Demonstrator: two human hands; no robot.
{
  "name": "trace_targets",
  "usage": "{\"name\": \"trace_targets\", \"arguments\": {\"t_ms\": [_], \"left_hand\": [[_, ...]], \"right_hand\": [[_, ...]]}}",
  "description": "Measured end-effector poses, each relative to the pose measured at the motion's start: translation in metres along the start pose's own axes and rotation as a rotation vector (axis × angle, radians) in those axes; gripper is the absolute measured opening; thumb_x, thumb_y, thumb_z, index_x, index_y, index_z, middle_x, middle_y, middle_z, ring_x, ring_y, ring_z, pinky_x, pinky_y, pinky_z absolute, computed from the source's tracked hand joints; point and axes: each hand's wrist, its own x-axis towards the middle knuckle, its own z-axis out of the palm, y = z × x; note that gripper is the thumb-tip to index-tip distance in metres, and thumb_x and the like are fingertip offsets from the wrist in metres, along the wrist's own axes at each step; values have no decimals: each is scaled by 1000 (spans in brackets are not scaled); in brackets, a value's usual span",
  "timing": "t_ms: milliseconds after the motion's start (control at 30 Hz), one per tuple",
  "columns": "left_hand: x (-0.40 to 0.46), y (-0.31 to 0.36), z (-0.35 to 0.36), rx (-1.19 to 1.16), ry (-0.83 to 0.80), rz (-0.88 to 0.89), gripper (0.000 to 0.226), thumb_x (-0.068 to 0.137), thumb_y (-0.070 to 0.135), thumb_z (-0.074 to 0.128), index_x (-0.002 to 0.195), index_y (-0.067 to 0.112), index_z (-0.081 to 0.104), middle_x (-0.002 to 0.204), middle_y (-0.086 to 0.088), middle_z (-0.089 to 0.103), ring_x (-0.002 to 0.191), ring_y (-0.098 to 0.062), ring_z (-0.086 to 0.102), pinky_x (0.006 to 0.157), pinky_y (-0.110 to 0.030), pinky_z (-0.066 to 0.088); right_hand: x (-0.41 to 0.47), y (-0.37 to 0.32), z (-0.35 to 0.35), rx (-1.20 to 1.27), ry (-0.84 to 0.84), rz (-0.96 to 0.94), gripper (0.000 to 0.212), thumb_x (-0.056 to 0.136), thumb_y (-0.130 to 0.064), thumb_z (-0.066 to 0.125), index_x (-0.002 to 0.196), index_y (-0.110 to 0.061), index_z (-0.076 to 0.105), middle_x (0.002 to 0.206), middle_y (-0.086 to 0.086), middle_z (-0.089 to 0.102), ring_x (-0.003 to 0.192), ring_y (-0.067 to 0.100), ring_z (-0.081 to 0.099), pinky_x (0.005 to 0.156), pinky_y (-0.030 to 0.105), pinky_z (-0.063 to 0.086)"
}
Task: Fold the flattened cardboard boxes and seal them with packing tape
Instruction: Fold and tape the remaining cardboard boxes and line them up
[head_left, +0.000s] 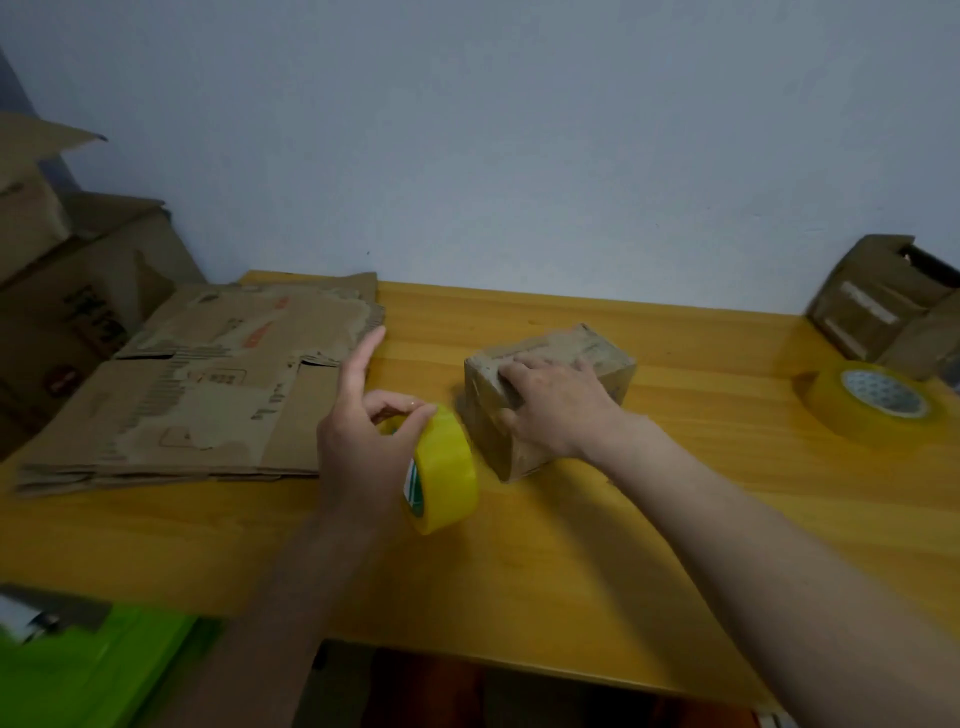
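A small folded cardboard box (587, 358) stands in the middle of the yellow wooden table (519, 561). My right hand (556, 410) lies over its top and near side, fingers curled over the left edge. My left hand (358, 431) holds a yellow roll of packing tape (447, 473) upright just left of the box, thumb and fingers pinching the roll's top while the index finger points away. A stack of flattened cardboard boxes (208, 384) lies on the table's left part.
A second, larger tape roll (878, 405) lies flat at the table's right edge, in front of a worn cardboard box (878, 312). Open cartons (67, 291) pile up at the far left. Something green (88, 670) sits below the table's near left corner.
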Motion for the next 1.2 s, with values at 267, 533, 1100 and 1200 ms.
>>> {"name": "trace_targets", "arguments": {"t_ms": [267, 533, 1100, 1200], "left_hand": [[-17, 15, 5, -142, -96, -21, 92, 73, 7, 82, 142, 40, 32, 71, 5, 73, 71, -4, 69, 70, -11, 51], [-42, 32, 22, -338, -194, -78, 98, 73, 3, 79, 147, 37, 25, 77, 0, 74, 77, -11, 72, 72, -19, 55], [-30, 43, 31, 84, -550, 64, 20, 76, 13, 80, 92, 20, 72, 89, 4, 66, 73, -1, 62, 67, -13, 51], [-34, 44, 35, 161, -481, 204, 9, 77, 11, 79, 74, 14, 71, 82, 2, 67, 70, -5, 63, 62, -14, 51]], "right_hand": [[-25, 46, 8, 241, 67, -231, 74, 83, 13, 45, 142, -31, 40, 154, -9, 30, 146, 13, 14, 118, 38, 4], [-81, 8, 8, 1123, 132, -154, 20, 88, -4, 64, 108, -5, 68, 104, 5, 69, 98, 12, 64, 88, 27, 53], [-106, 18, 44, 881, 575, -133, 7, 85, -10, 67, 86, -10, 74, 97, -3, 64, 94, 3, 59, 78, 15, 48], [-109, 20, 43, 800, 601, -132, 14, 88, -17, 61, 94, -13, 74, 100, -3, 65, 95, 1, 59, 80, 13, 47]]}}
